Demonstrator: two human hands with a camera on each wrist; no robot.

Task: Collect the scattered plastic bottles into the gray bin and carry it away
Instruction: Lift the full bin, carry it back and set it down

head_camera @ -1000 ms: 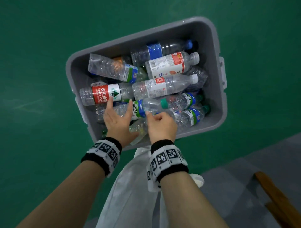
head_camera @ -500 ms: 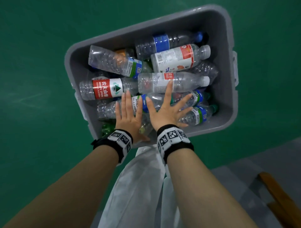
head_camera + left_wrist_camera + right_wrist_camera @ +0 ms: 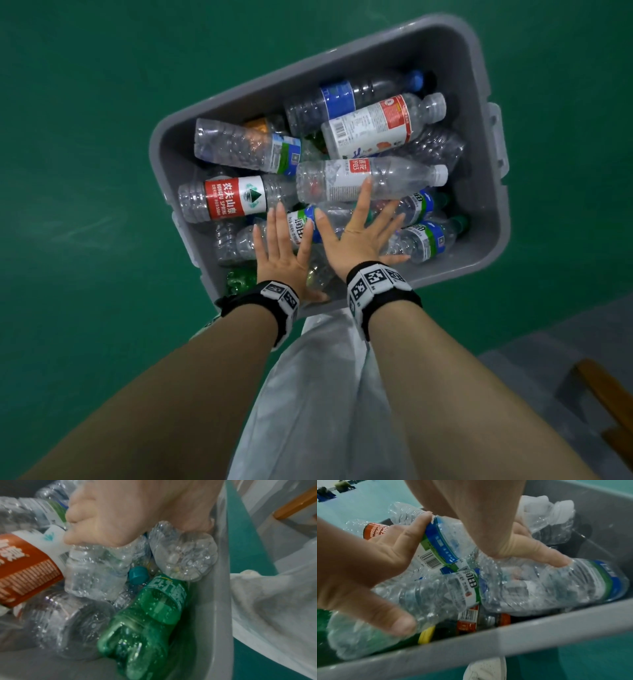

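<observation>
Both hands flat, fingers straight and spread: left hand [image 3: 281,251] and right hand [image 3: 359,236] press on crinkled, ribbed clear plastic bottles [image 3: 370,180] heaped under the fingertips inside the smooth round-cornered gray bin [image 3: 493,205].

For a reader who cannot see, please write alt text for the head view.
Both hands, left hand and right hand, press flat with spread fingers on empty plastic bottles filling a gray bin on a green floor.
</observation>
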